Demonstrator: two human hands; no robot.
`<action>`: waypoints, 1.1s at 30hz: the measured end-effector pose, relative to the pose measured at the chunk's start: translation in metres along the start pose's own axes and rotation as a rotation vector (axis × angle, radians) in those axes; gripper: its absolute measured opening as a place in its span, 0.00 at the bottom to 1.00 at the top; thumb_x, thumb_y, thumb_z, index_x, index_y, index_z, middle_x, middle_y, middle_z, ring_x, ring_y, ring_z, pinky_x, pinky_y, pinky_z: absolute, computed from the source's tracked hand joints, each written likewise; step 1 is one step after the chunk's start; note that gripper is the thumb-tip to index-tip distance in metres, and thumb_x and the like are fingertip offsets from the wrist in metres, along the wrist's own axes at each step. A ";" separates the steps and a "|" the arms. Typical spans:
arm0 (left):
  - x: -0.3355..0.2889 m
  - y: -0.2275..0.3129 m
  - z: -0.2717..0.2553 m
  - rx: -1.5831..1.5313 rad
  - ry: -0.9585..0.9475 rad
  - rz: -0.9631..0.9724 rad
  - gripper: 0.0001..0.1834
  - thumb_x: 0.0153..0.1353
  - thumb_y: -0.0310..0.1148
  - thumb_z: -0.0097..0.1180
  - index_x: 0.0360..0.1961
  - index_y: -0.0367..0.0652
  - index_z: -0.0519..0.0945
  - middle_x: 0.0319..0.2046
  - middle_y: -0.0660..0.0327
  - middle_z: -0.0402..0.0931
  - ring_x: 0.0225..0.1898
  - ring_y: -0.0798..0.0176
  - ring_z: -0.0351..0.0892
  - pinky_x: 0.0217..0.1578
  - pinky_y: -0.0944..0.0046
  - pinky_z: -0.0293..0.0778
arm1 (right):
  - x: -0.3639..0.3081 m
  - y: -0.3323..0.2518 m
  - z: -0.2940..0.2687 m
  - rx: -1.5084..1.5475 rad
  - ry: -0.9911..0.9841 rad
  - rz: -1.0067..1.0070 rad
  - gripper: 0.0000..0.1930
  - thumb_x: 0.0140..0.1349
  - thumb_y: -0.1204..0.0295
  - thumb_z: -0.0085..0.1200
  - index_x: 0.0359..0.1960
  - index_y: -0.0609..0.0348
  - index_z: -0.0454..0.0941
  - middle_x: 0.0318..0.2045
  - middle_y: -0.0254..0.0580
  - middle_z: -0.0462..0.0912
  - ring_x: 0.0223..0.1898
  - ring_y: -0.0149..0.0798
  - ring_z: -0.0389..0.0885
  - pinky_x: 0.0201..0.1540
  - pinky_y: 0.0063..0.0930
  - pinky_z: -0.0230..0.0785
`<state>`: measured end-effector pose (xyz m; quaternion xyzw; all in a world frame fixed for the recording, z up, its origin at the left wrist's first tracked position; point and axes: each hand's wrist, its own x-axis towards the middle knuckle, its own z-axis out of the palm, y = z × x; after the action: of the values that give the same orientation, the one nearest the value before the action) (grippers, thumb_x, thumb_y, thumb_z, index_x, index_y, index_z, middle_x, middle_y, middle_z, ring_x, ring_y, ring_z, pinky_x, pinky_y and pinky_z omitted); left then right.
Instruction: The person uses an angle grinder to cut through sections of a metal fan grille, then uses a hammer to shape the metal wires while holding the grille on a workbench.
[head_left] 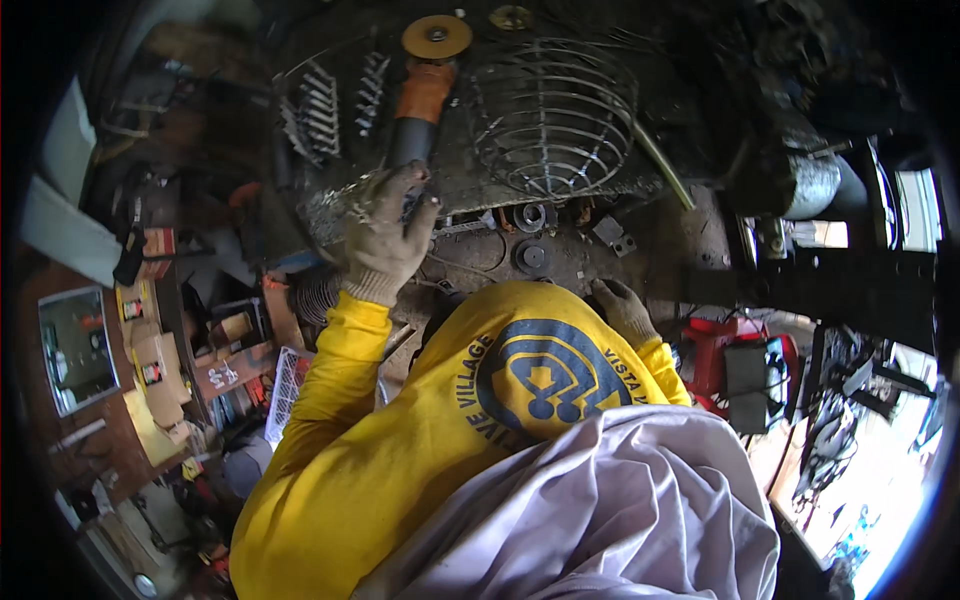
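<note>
My left hand [388, 235], in a dirty knit work glove, reaches to the worktable's near edge, thumb and fingers apart. Its fingertips are at the rear end of an angle grinder [424, 95], which lies on the tabletop. This grinder has a black body, an orange head and a tan disc facing up. I cannot make out whether the fingers touch it. My right hand [622, 308], gloved too, is low beside my body, away from the table. Its fingers extend loosely, partly in shadow, with nothing visible in them. Right of the grinder lies a round wire grille [545, 125].
Rows of short metal pieces [320, 108] lie left of the grinder. A metal rod [662, 165] sticks out past the table edge beside the grille. Below are metal rings and a disc [532, 257]. A red plastic chair [708, 365] stands right; cluttered shelves [150, 350] stand left.
</note>
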<state>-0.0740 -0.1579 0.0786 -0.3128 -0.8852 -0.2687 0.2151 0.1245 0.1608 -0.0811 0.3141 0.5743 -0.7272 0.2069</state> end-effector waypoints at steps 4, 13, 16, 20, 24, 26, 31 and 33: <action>0.003 0.008 0.003 0.083 -0.013 -0.113 0.22 0.59 0.40 0.66 0.53 0.44 0.79 0.47 0.55 0.82 0.47 0.51 0.83 0.45 0.55 0.81 | 0.007 -0.026 0.019 0.148 -0.007 -0.009 0.22 0.70 0.56 0.56 0.53 0.63 0.77 0.36 0.39 0.84 0.34 0.31 0.82 0.39 0.26 0.77; 0.010 0.036 0.023 -0.043 -0.140 0.081 0.20 0.61 0.41 0.63 0.51 0.45 0.79 0.48 0.57 0.80 0.48 0.49 0.82 0.47 0.52 0.79 | 0.043 -0.066 0.027 -0.193 -0.072 -0.490 0.18 0.73 0.62 0.53 0.56 0.61 0.77 0.40 0.33 0.84 0.35 0.26 0.79 0.41 0.24 0.75; -0.007 0.030 0.015 -0.133 -0.166 0.035 0.18 0.60 0.39 0.64 0.49 0.44 0.81 0.46 0.55 0.83 0.48 0.49 0.81 0.49 0.53 0.77 | 0.023 -0.074 0.044 0.042 -0.057 -0.119 0.18 0.72 0.63 0.54 0.56 0.62 0.78 0.40 0.32 0.83 0.37 0.26 0.79 0.42 0.23 0.75; 0.007 -0.002 -0.026 0.053 0.140 -0.094 0.17 0.61 0.39 0.63 0.49 0.43 0.82 0.47 0.51 0.82 0.48 0.45 0.81 0.51 0.51 0.75 | 0.015 -0.057 0.049 0.123 -0.067 -0.068 0.18 0.71 0.63 0.55 0.56 0.61 0.77 0.40 0.35 0.83 0.38 0.30 0.82 0.41 0.26 0.77; 0.022 -0.097 -0.068 0.507 0.356 -0.263 0.23 0.62 0.41 0.62 0.54 0.40 0.79 0.50 0.49 0.82 0.49 0.42 0.81 0.53 0.50 0.74 | 0.001 -0.045 0.059 -0.472 -0.023 -0.428 0.18 0.72 0.60 0.53 0.52 0.64 0.79 0.38 0.34 0.84 0.37 0.27 0.79 0.42 0.23 0.73; 0.023 -0.160 -0.077 0.491 0.193 -0.603 0.29 0.60 0.44 0.65 0.57 0.37 0.77 0.51 0.49 0.81 0.52 0.40 0.80 0.55 0.47 0.72 | 0.012 -0.036 0.068 0.069 -0.023 -0.068 0.18 0.71 0.61 0.55 0.54 0.62 0.77 0.39 0.36 0.83 0.37 0.29 0.80 0.41 0.25 0.75; 0.033 -0.186 -0.069 -0.652 0.011 -1.079 0.22 0.62 0.41 0.63 0.52 0.38 0.80 0.44 0.50 0.83 0.40 0.55 0.86 0.35 0.59 0.81 | 0.010 -0.043 0.082 0.070 -0.054 -0.056 0.18 0.71 0.61 0.56 0.55 0.61 0.76 0.38 0.38 0.82 0.37 0.31 0.81 0.41 0.27 0.77; 0.032 -0.193 -0.062 -0.809 0.061 -1.138 0.19 0.63 0.40 0.62 0.49 0.37 0.81 0.39 0.52 0.83 0.34 0.60 0.85 0.29 0.64 0.79 | 0.015 -0.037 0.086 0.046 -0.041 -0.070 0.18 0.71 0.61 0.56 0.55 0.60 0.76 0.37 0.36 0.82 0.36 0.31 0.80 0.40 0.27 0.76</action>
<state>-0.2134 -0.3088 0.0774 0.1518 -0.7356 -0.6567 -0.0677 0.0700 0.0884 -0.0530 0.2837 0.5637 -0.7532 0.1858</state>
